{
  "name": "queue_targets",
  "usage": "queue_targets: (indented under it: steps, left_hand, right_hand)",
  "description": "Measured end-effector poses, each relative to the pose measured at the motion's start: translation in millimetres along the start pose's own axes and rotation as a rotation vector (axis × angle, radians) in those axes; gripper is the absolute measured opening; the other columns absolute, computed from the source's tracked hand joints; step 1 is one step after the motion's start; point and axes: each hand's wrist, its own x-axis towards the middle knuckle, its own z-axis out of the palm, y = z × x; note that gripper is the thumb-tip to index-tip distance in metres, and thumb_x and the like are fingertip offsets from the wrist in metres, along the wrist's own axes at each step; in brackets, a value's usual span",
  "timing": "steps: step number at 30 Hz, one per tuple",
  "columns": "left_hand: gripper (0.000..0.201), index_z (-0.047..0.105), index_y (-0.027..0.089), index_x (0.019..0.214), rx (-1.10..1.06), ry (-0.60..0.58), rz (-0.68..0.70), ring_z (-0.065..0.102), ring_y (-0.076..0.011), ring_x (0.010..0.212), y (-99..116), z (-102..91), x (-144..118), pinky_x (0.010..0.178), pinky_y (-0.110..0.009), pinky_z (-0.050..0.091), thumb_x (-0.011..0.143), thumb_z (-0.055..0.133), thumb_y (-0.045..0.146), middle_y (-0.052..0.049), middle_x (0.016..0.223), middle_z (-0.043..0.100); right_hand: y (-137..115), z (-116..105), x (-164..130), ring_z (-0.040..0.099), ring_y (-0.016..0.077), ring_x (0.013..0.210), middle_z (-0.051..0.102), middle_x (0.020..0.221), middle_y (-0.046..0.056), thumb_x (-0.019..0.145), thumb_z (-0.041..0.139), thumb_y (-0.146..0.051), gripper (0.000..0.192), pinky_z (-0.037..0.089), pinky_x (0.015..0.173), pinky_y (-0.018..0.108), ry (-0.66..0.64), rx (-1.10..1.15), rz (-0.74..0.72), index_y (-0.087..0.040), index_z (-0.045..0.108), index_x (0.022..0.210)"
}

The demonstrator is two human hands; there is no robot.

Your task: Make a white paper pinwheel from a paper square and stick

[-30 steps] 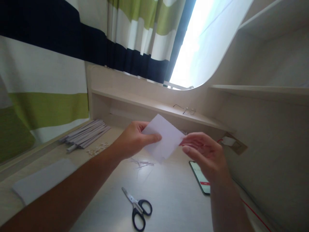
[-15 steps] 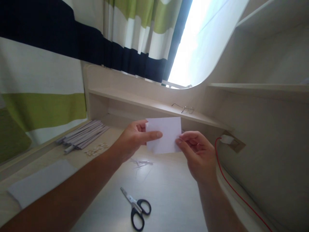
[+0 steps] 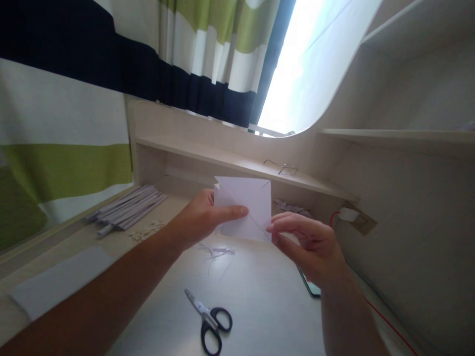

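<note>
A small square of folded white paper (image 3: pixel 237 193) is held upright above the desk. My left hand (image 3: pixel 208 215) grips its left side, thumb flat across the front and the other fingers hidden behind. A thin diagonal line runs down the paper to its lower right corner. At that corner my right hand (image 3: pixel 306 242) has thumb and index finger pinched together on the edge. Below lie black-handled scissors (image 3: pixel 210 319), blades pointing up and left. Thin paper slivers (image 3: pixel 218 252) are scattered just under the paper.
Rolled paper sticks (image 3: pixel 126 210) and small pale pieces (image 3: pixel 146 231) lie at the left, near a white paper stack (image 3: pixel 63 282). Paper scraps (image 3: pixel 293 207) sit at the back right. A phone (image 3: pixel 310 286) is partly behind my right arm. Glasses (image 3: pixel 287 169) rest on the shelf (image 3: pixel 222 157).
The paper has shifted slightly left and now shows a diagonal line. My right hand has moved a little down and right, at the lower corner; the phone and back scraps have become visible.
</note>
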Motion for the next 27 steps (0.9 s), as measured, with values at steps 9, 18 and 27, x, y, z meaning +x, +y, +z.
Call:
queue_targets:
  steps: [9,18,27]
  left_hand:
    - [0.017,0.079,0.018,0.089,0.094,-0.013,-0.031,0.076,-0.0185,0.076,10.0,3.4,-4.6,0.070,-0.025,0.058,0.076,0.081,0.028,-0.005,0.088,0.082]
    - [0.018,0.079,0.017,0.089,0.140,0.011,-0.006,0.075,-0.0200,0.077,10.5,4.5,-6.3,0.069,-0.027,0.058,0.077,0.080,0.030,-0.005,0.087,0.081]
    - [0.015,0.079,0.019,0.086,0.168,0.049,0.039,0.074,-0.0180,0.073,4.8,5.2,-5.5,0.065,-0.025,0.057,0.078,0.079,0.032,-0.003,0.084,0.081]
  right_hand:
    - [-8.9,1.6,3.9,0.070,0.0208,0.090,0.076,0.097,0.005,0.085,0.076,-0.011,0.018,0.056,0.081,0.034,-0.054,-0.031,0.008,-0.026,0.079,0.096]
    - [-4.5,8.7,1.5,0.070,0.0191,0.083,0.077,0.090,0.005,0.085,0.076,-0.016,0.010,0.057,0.076,0.031,0.048,-0.003,0.104,-0.023,0.078,0.092]
    - [-3.7,12.5,1.8,0.071,0.0154,0.076,0.077,0.085,0.003,0.082,0.078,-0.015,0.008,0.059,0.074,0.026,0.132,-0.004,0.140,-0.022,0.077,0.086]
